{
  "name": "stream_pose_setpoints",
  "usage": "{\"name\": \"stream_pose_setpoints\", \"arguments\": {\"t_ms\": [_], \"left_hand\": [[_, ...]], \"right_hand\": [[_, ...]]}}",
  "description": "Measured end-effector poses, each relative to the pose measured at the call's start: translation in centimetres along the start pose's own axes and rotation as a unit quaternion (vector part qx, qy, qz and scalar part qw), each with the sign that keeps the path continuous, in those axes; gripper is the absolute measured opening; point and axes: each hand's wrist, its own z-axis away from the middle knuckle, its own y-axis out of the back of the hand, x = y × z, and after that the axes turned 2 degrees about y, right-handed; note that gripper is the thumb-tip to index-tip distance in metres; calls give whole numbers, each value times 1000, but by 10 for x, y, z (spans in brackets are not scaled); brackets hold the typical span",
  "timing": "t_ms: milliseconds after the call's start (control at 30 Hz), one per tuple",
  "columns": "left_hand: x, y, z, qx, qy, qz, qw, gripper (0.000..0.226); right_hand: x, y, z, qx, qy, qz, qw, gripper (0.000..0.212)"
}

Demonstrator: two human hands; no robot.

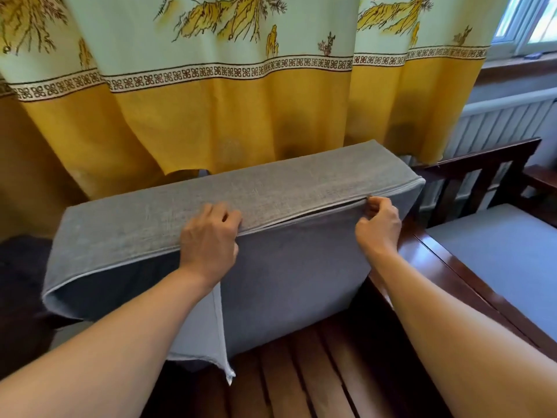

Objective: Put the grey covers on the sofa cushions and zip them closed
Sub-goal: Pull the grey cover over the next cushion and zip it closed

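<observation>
Head view, cushion (271,188) on edge, lengthwise left-right

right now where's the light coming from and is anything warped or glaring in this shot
Head view: daylight enters from the window at upper right; a bright sheen lies on the dark wooden armrest; the wide lens bows the curtain border and stretches both forearms; the grey cover stays sharp.

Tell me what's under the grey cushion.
The grey cushion stands on the sofa's brown wooden slats. A loose cover flap hangs over its near face, hiding part of the slats below.
</observation>
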Motion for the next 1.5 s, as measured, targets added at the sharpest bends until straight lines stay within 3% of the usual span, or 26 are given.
{"name": "stream_pose_setpoints", "arguments": {"t_ms": [233, 433, 633, 733, 1033, 1333, 1500], "left_hand": [[-10, -9, -5, 26, -6, 23, 999, 21], [-11, -10, -4, 25, 6, 36, 999, 24], [-23, -9, 10, 10, 10, -34, 999, 37], [-49, -9, 26, 6, 31, -53, 998, 46], [-125, 16, 56, 15, 25, -59, 998, 37], [-184, 28, 88, 15, 44, -35, 998, 41], [-212, 32, 109, 16, 116, 37, 992, 24]], "right_hand": [[-2, -8, -5, -28, 37, 71, 996, 40], [-38, -35, 53, -99, 125, 58, 986, 40], [-87, -77, 116, -172, 197, 35, 965, 39], [-95, -87, 128, -160, 175, 30, 971, 38], [-118, -98, 148, -140, 109, 47, 983, 31], [-175, -152, 232, -266, 186, 37, 945, 34], [-198, -173, 263, -323, 251, 21, 912, 33]]}}
